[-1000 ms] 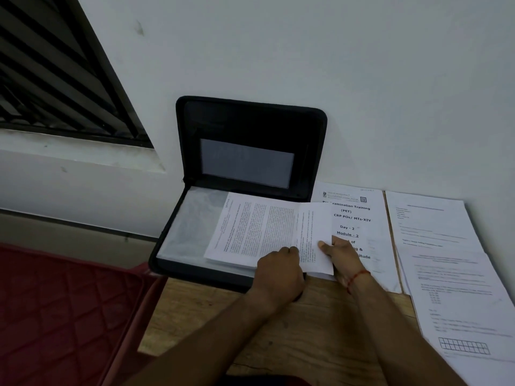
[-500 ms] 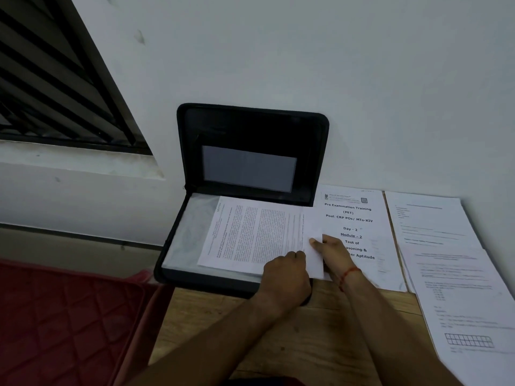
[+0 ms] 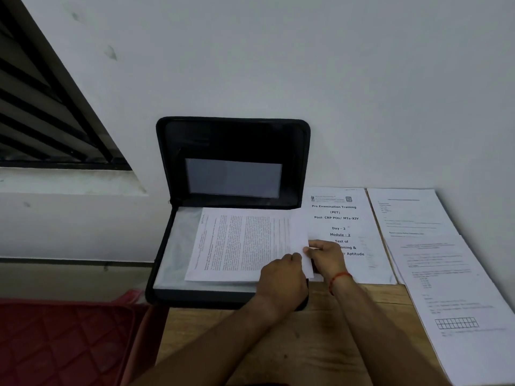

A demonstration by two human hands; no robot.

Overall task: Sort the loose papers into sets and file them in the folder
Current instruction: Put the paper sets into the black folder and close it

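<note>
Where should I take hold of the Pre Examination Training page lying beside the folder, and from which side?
Grip the Pre Examination Training page at its near right corner, coming from the front over the bare table. It lies flat, far edge at the wall, left side under the printed sheets, another paper close on its right; only the near edge looks free.

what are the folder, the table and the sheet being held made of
Folder: probably matte black fabric or faux leather, no sheen; the dim light leaves it open.
Table: bare tan wood; grain and cracks show.
Sheet: thin white printed paper, bending at its held end.
</note>
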